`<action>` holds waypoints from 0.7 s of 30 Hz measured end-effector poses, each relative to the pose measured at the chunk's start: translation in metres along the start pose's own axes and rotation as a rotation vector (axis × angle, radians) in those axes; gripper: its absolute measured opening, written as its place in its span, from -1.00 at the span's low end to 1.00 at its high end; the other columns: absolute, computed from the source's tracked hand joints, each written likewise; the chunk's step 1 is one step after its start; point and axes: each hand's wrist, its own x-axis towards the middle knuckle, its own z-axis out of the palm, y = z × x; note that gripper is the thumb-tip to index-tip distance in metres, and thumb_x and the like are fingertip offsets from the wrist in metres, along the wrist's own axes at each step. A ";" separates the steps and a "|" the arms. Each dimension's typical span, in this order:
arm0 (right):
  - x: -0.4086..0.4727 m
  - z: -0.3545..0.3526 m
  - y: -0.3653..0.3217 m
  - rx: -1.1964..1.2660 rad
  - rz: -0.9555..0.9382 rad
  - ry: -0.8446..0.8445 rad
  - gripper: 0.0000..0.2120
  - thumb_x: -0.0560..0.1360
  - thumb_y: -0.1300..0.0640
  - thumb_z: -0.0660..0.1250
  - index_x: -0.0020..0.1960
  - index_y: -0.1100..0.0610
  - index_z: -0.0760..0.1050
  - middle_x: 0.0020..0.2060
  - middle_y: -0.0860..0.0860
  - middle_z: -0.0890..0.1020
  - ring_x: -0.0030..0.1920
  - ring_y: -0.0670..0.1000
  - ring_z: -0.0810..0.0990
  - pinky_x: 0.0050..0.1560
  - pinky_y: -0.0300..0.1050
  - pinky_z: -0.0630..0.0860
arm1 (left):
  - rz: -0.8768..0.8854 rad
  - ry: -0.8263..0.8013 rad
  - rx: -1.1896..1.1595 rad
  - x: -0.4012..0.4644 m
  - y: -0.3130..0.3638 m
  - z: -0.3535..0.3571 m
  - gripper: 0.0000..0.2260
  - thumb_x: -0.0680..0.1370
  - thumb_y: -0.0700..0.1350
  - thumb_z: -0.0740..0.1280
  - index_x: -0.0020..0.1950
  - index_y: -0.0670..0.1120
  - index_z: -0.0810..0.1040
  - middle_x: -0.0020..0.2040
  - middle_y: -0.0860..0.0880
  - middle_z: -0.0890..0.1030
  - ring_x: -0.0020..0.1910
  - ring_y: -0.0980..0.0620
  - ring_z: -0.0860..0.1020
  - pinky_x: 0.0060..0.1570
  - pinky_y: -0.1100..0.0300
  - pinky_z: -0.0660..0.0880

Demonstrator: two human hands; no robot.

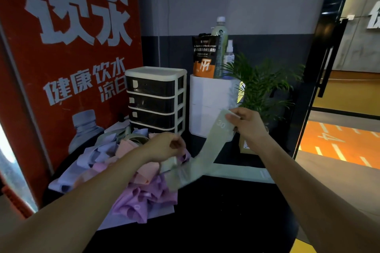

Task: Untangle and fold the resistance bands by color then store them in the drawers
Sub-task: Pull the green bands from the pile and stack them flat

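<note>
Counted: one drawer unit with four drawers, two bottles, one orange-and-black pouch, one potted plant, two hands, one tangled pile of bands.

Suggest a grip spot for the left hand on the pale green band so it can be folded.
Probably the slack lower stretch of the pale green band, where it sags at the edge of the band pile. Come from above and the left: the right hand already pinches the upper end, marked 30, and the left hand hovers right there. The band lies flat, so pinch across its width.
</note>
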 end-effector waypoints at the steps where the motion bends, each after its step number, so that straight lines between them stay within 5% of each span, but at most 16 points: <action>1: -0.003 0.002 -0.006 -0.003 -0.023 -0.059 -0.90 0.50 0.34 0.30 -0.16 0.22 0.55 -0.28 0.13 0.57 -0.25 0.03 0.53 -0.18 -0.13 0.53 | 0.019 0.039 -0.037 0.003 0.007 0.001 -0.87 0.47 -0.19 0.41 -0.01 -0.07 0.54 -0.10 0.00 0.58 -0.05 0.02 0.56 -0.03 0.30 0.48; 4: -0.008 0.007 -0.025 -0.045 -0.079 -0.193 -0.95 0.48 0.33 0.33 -0.09 0.25 0.56 -0.25 0.12 0.57 -0.23 -0.01 0.53 -0.17 -0.27 0.54 | 0.071 0.146 -0.196 0.011 0.039 0.001 -0.69 0.43 -0.15 0.45 0.14 -0.09 0.50 -0.01 0.04 0.55 -0.01 0.10 0.53 -0.08 0.48 0.43; 6: -0.011 0.009 -0.039 -0.087 -0.125 -0.244 -0.94 0.47 0.31 0.35 -0.12 0.19 0.57 -0.26 0.06 0.59 -0.23 -0.04 0.53 -0.14 -0.25 0.52 | 0.112 0.141 -0.268 0.016 0.061 -0.001 -0.63 0.41 -0.11 0.47 0.17 -0.08 0.48 0.04 0.03 0.57 0.02 0.12 0.55 -0.03 0.42 0.47; 8: -0.011 0.009 -0.050 -0.107 -0.163 -0.253 -0.94 0.47 0.31 0.35 -0.11 0.19 0.57 -0.26 0.04 0.60 -0.22 -0.04 0.53 -0.10 -0.19 0.52 | 0.139 0.114 -0.310 0.022 0.079 -0.001 -0.68 0.42 -0.13 0.46 0.14 -0.09 0.51 -0.02 0.01 0.60 -0.06 0.09 0.57 -0.07 0.30 0.52; 13: -0.008 -0.005 -0.052 -0.053 -0.156 -0.145 -0.86 0.46 0.28 0.38 0.01 0.18 0.52 -0.15 0.15 0.58 -0.19 0.00 0.55 -0.14 -0.21 0.54 | 0.144 0.207 -0.464 0.037 0.102 0.000 -0.77 0.44 -0.18 0.43 0.08 -0.11 0.58 -0.05 -0.02 0.65 -0.10 0.07 0.60 -0.17 0.36 0.55; 21: -0.023 -0.011 0.011 -0.247 0.077 -0.331 -0.75 0.35 0.33 0.47 0.01 0.25 0.54 -0.09 0.11 0.65 -0.05 0.08 0.63 0.07 0.05 0.58 | 0.048 0.438 -0.897 0.052 0.117 -0.012 -0.91 0.49 -0.24 0.37 -0.04 -0.10 0.56 -0.12 -0.01 0.62 -0.16 0.07 0.59 -0.22 0.27 0.58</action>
